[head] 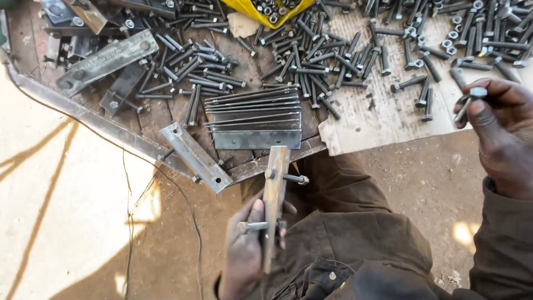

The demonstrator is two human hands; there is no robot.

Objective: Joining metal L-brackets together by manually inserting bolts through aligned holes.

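Bolts littered the wooden board (155, 114) — left hand (247, 258) clamped around an upright metal bar (275, 205) with two bolts through it, right hand (499, 133) pinching a bolt (469, 103) well off to its upper right.

The person wears a dark brown work garment of heavy cloth, creased and dusty. On the right, a long sleeve (502, 244) of the same cloth ends in a loose cuff just short of the right hand (502, 133). The trousers (344, 222) are the same brown, folded into deep wrinkles. A small round button (332, 275) sits near the bottom edge. Both hands are bare and grimy; the left hand (247, 250) shows no glove, ring or watch.
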